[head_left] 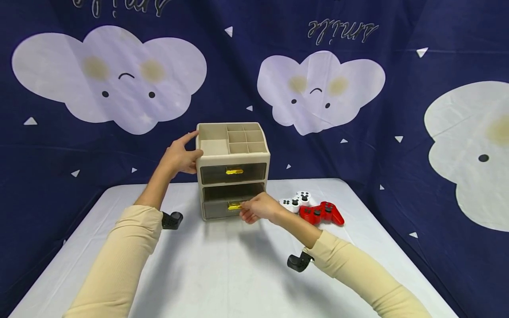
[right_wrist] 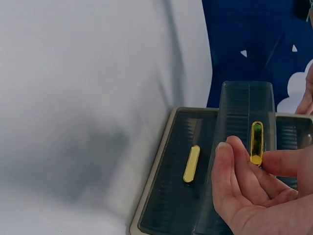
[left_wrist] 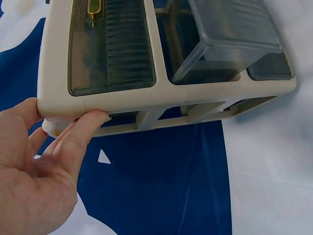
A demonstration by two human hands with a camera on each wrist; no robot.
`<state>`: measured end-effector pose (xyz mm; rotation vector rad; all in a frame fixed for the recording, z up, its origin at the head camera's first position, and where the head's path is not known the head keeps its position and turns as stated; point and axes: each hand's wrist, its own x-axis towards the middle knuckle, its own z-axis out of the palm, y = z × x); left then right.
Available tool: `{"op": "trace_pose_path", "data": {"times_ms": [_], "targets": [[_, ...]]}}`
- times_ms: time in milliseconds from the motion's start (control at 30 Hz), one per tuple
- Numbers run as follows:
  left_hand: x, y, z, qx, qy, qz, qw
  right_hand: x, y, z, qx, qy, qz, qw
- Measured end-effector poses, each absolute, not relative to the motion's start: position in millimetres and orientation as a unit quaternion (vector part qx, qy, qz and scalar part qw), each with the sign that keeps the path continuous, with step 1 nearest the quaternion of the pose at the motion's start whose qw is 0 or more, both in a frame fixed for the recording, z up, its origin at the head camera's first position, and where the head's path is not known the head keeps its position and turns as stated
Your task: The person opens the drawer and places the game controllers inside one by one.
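Observation:
A cream drawer organizer [head_left: 233,157] stands on the table, its top split into small compartments. My left hand [head_left: 182,155] holds its upper left corner, thumb and fingers spread over the edge. The middle drawer [left_wrist: 237,24], of clear smoky plastic, juts out from the body. At its front, my right hand [head_left: 260,208] pinches the gold handle [right_wrist: 257,142] between thumb and fingers. The top drawer [head_left: 214,175] is closed, with a gold handle of its own. Below the pulled drawer, the bottom drawer [right_wrist: 166,186] is closed too; the head view hides most of it.
Right of the organizer, a white game controller [head_left: 293,204] and a red game controller [head_left: 323,213] lie on the white-covered table [head_left: 207,274]. A dark blue curtain [head_left: 230,79] with cloud prints hangs close behind and at the sides.

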<state>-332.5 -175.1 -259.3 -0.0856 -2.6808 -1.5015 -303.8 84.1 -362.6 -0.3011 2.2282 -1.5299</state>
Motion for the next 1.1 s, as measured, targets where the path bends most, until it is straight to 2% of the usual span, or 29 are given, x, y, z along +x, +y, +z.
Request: {"op": "trace_pose_path", "data": {"times_ms": [767,1100], "targets": [[-335,-174,-260,-0.029,-0.866,-0.498,0.033,-288,93,-370,-0.121,0.817,-0.534,0.182],[-334,-175,-261,-0.028,-0.867,-0.497,0.034,-278,98,-370,-0.136,0.816,-0.527,0.195]]}}
